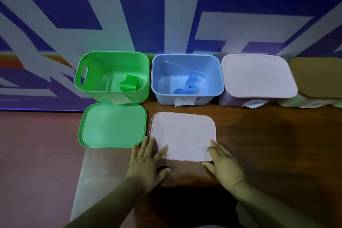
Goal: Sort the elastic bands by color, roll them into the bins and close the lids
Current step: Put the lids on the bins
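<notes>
A pale pink rectangular plastic lid (183, 135) lies on the wooden table (268, 135) before the open blue plastic bin (216, 79) holding a rolled blue elastic band (187, 87). The left hand (148, 161) rests straight-fingered on its near left corner; the right hand (224, 164) touches the near right corner, pinching or resting I cannot tell

left hand (148, 161): bare, four fingers and thumb all showing, knuckle lines faint. right hand (224, 164): bare, back of hand smooth, thumb and fingers showing, nails too blurred to read. left forearm (111, 200) and right forearm (268, 203): both bare as far as the frame edge, slim at the wrist, broadening toward the lens. dim light flattens surface detail. dark patch (185, 209) between the forearms at the bottom edge, clothing or shadow, cannot tell.
</notes>
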`<state>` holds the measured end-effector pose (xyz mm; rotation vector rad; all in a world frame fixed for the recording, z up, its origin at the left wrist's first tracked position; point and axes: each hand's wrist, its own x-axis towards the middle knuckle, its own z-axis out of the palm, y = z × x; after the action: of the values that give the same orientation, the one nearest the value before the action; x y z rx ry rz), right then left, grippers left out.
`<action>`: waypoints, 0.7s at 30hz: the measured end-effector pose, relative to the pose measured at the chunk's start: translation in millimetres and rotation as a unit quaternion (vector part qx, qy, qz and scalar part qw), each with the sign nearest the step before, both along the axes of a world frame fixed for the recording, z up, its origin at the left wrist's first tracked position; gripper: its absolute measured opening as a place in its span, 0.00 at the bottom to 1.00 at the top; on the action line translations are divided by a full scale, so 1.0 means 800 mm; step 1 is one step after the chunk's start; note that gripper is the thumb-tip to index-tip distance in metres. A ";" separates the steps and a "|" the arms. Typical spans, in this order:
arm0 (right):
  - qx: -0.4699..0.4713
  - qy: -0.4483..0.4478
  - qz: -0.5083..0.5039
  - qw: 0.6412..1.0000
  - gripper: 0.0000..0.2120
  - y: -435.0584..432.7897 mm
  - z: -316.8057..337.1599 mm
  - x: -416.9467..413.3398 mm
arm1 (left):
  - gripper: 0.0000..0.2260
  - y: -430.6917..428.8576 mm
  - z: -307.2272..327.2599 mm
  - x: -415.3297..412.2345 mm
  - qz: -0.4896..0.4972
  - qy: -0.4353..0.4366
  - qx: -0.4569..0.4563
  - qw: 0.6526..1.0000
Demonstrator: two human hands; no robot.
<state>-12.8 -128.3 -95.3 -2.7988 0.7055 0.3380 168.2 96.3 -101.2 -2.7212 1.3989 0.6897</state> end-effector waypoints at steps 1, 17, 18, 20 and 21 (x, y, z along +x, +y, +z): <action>-0.006 0.002 0.009 1.000 0.26 0.000 -0.001 -0.004 | 0.33 0.000 0.002 -0.004 0.003 0.000 -0.007 1.000; -0.039 -0.285 -0.014 0.958 0.22 -0.050 0.106 0.004 | 0.22 -0.035 0.095 -0.011 0.154 -0.008 -0.264 0.952; -0.023 -0.299 -0.020 0.954 0.21 -0.050 0.113 0.007 | 0.22 -0.042 0.103 -0.010 0.171 0.010 -0.275 0.946; 0.016 -0.313 -0.043 0.949 0.19 -0.049 0.124 0.010 | 0.22 -0.053 0.115 -0.013 0.204 0.034 -0.309 0.928; 0.045 -0.315 -0.063 0.946 0.18 -0.049 0.128 0.010 | 0.22 -0.058 0.121 -0.014 0.216 0.041 -0.332 0.917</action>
<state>-5.2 -167.3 7.1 -2.5228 0.6756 -0.5168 156.9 50.1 -4.6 -3.6446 1.2174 0.3704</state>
